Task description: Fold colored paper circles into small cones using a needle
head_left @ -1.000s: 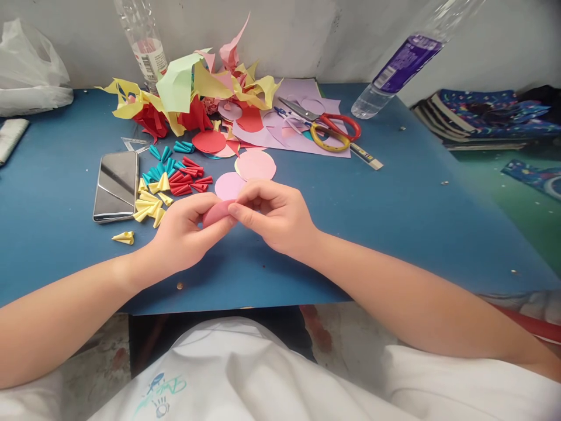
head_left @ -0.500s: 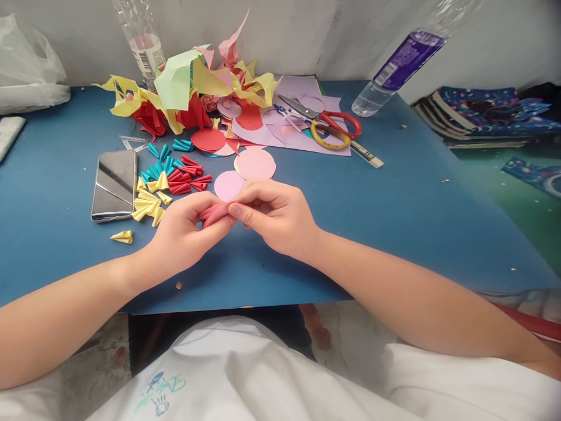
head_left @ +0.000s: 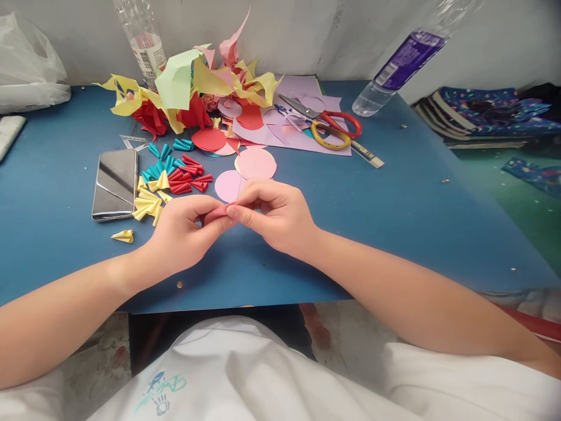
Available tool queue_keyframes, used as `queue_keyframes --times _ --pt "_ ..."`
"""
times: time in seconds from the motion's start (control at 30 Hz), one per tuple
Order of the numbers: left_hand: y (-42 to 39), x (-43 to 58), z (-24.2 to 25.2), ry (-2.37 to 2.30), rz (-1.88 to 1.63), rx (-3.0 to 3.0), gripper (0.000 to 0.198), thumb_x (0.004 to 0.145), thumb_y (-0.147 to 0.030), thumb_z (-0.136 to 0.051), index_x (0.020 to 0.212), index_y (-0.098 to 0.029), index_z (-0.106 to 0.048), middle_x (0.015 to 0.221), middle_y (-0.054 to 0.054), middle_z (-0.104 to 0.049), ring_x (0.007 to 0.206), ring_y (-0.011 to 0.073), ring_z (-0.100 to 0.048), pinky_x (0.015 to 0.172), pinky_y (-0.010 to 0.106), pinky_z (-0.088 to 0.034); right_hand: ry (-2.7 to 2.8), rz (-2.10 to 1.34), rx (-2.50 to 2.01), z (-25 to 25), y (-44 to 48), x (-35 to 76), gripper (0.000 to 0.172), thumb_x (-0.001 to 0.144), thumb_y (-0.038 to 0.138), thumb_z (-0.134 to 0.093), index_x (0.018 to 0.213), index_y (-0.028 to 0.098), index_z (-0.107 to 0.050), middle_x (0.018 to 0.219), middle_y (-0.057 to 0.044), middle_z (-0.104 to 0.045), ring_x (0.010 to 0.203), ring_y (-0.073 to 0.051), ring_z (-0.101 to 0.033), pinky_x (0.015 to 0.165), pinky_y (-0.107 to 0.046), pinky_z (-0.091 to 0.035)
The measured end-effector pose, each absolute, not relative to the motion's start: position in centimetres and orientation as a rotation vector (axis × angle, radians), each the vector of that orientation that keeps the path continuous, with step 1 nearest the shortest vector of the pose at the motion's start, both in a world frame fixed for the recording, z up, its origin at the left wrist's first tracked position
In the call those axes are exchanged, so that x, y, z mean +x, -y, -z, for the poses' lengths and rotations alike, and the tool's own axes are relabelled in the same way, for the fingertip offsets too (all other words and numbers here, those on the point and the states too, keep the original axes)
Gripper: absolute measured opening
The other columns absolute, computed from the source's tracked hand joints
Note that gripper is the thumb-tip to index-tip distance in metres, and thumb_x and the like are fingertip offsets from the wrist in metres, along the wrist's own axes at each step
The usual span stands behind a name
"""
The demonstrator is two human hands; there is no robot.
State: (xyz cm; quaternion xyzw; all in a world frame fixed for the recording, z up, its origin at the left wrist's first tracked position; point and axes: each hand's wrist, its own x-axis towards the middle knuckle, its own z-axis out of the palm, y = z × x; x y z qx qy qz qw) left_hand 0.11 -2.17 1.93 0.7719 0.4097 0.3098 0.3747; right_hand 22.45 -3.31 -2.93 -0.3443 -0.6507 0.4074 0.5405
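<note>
A folded or rolled piece of pink paper [head_left: 214, 213] is pinched between my two hands above the table's near middle. My left hand [head_left: 184, 229] is closed around its left part, thumb along the lower side. The thumb and forefinger of my right hand [head_left: 280, 215] close on its right end. Fingers cover most of its shape. Just beyond the fingertips lie a lilac paper circle [head_left: 228, 185] and a pink paper circle [head_left: 258, 163]. Left of them are small rolled cones of red paper [head_left: 180, 187], teal paper [head_left: 154, 171] and yellow paper [head_left: 148, 204].
A phone [head_left: 115, 185] lies to the left. Crumpled paper scraps [head_left: 175, 82] pile up at the back, beside scissors [head_left: 331, 126] and lilac sheets [head_left: 302, 144]. A box-cutter blade strip [head_left: 367, 155] lies near a tilted bottle [head_left: 394, 67]. The blue table [head_left: 394, 216] ends near my lap.
The pink paper looks turned and squeezed tighter between my fingers, with less of it showing. Both hands have stayed in nearly the same place.
</note>
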Motion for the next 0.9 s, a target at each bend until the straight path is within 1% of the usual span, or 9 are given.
queue_keyframes --times 0.1,0.17,0.33,0.43,0.6,0.73,0.9 --pt "1.95 0.19 -2.03 -1.023 -0.811 1.982 0.038 0.1 -0.038 -0.073 0.068 -0.025 -0.057 0.063 -0.003 -0.048 0.064 0.0158 -0.041 0.058 0.035 -0.038 1.544 -0.975 -0.86 2.93 3.27 22.42 0.044 0.101 0.065 -0.106 0.089 0.026 -0.09 0.087 -0.002 -0.081 0.076 -0.019 -0.067 0.071 -0.037 -0.06" --pt "1.84 0.17 -2.13 -1.006 -0.822 1.971 0.037 0.099 -0.036 -0.073 0.068 -0.025 -0.057 0.064 -0.002 -0.049 0.064 0.0164 -0.042 0.059 0.035 -0.038 1.537 -0.97 -0.86 2.92 3.25 22.35 0.043 0.101 0.064 -0.105 0.09 0.026 -0.09 0.088 -0.003 -0.082 0.077 -0.019 -0.068 0.071 -0.037 -0.06" --pt "1.83 0.13 -2.18 -1.013 -0.798 1.943 0.045 0.099 -0.04 -0.075 0.066 -0.026 -0.048 0.065 -0.003 -0.044 0.064 0.0149 -0.039 0.058 0.034 -0.035 1.545 -0.943 -0.827 2.9 3.14 22.41 0.042 0.099 0.063 -0.108 0.091 0.026 -0.091 0.091 -0.003 -0.083 0.081 -0.021 -0.07 0.073 -0.037 -0.061" --pt "1.89 0.27 -2.05 -1.043 -0.759 1.916 0.043 0.097 -0.042 -0.075 0.067 -0.026 -0.049 0.065 -0.005 -0.042 0.064 0.014 -0.037 0.058 0.032 -0.034 1.564 -0.939 -0.83 2.94 3.05 22.59 0.044 0.099 0.064 -0.108 0.089 0.026 -0.089 0.088 -0.002 -0.081 0.079 -0.02 -0.068 0.073 -0.038 -0.06" --pt "2.0 0.47 -2.08 -1.047 -0.74 1.891 0.039 0.097 -0.045 -0.074 0.069 -0.025 -0.054 0.066 -0.006 -0.043 0.065 0.0129 -0.037 0.057 0.03 -0.032 1.563 -0.933 -0.819 3.0 2.98 22.65 0.049 0.098 0.065 -0.109 0.085 0.025 -0.084 0.085 -0.002 -0.08 0.075 -0.019 -0.066 0.071 -0.037 -0.059" --pt "2.05 0.43 -2.22 -1.032 -0.732 1.904 0.041 0.096 -0.042 -0.074 0.068 -0.025 -0.051 0.065 -0.006 -0.042 0.065 0.0122 -0.036 0.058 0.029 -0.033 1.554 -0.948 -0.854 2.79 3.08 22.54 0.053 0.095 0.069 -0.109 0.083 0.026 -0.081 0.083 -0.002 -0.078 0.074 -0.02 -0.065 0.071 -0.038 -0.059" --pt "2.0 0.31 -1.89 -1.02 -0.717 1.915 0.041 0.097 -0.045 -0.075 0.071 -0.024 -0.052 0.067 -0.004 -0.047 0.067 0.013 -0.04 0.059 0.028 -0.035 1.565 -0.948 -0.933 2.39 3.3 22.51 0.056 0.099 0.072 -0.103 0.078 0.028 -0.075 0.079 -0.002 -0.074 0.072 -0.02 -0.063 0.069 -0.039 -0.058"
